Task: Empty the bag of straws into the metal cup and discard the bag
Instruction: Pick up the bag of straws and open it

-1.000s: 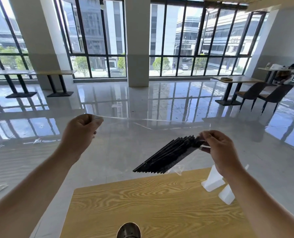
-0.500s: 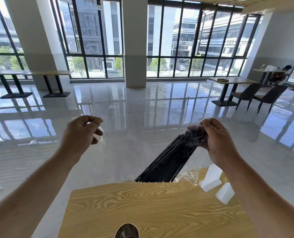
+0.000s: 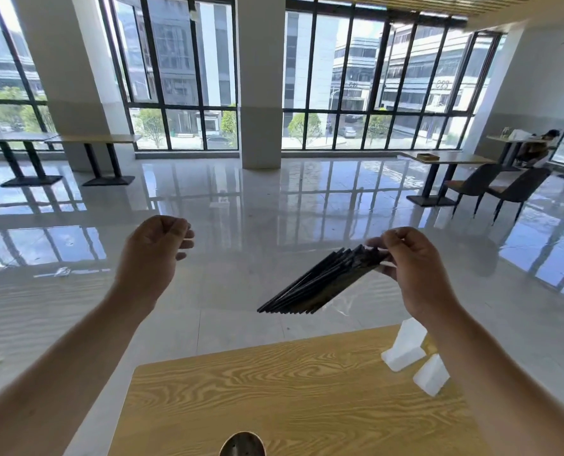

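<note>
Black straws in bag, long axis down-left from right fingers' pinch; left fingers curled, grip unclear

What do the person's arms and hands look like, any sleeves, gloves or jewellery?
Both arms are bare as far as the view shows, with no sleeves. The left hand and right hand wear no gloves. No rings, watch or bracelets show on either.

The right hand pinches the top of a clear plastic bag of black straws, which slants down-left above the wood-grain tabletop. The left hand hovers apart, fingers curled. A round metal cup shows at the tabletop's near edge.
</note>
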Motion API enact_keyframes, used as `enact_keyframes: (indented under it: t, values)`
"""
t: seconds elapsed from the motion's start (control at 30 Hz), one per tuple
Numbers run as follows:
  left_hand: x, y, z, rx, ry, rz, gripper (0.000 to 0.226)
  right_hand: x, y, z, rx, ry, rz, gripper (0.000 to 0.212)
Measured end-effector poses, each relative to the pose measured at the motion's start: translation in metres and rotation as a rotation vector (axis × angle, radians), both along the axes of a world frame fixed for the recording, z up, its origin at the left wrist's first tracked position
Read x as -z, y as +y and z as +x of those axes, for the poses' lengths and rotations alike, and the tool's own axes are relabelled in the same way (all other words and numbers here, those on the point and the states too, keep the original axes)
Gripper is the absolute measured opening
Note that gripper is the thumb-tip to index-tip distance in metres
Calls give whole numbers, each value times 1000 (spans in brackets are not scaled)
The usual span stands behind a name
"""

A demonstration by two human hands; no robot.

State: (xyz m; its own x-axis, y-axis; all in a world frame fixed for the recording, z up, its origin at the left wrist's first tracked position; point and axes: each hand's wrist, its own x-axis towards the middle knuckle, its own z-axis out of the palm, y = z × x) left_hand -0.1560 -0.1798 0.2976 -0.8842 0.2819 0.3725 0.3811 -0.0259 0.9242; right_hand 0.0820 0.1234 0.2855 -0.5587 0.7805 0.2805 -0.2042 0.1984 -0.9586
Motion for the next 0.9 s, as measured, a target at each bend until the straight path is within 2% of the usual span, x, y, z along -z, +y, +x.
enact_keyframes:
  t: [0.27,0.43,0.5,0.57,0.63,0.73,0.83,0.9]
  values:
    - [-2,-6,-10,-55,60,-138,14,23,13,5,-89,-110,-147,16]
    - [-5,-2,-7,13,31,-157,16,32,21,9,-145,-166,-126,19]
    - [-13,2,-3,36,82,-193,16,42,21,11,-155,-222,-131,20]
    - [-25,9,1,19,223,-273,17,59,19,14,-167,-336,-108,19]
    - [-37,21,7,40,373,-407,19,78,13,15,-172,-518,-19,31]
    - [-55,41,19,120,504,-577,20,99,-4,12,-231,-728,197,45]
    - [-67,57,31,190,577,-664,15,98,-30,3,-371,-778,355,66]
    - [-72,64,39,225,611,-734,11,90,-51,-9,-435,-702,448,87]
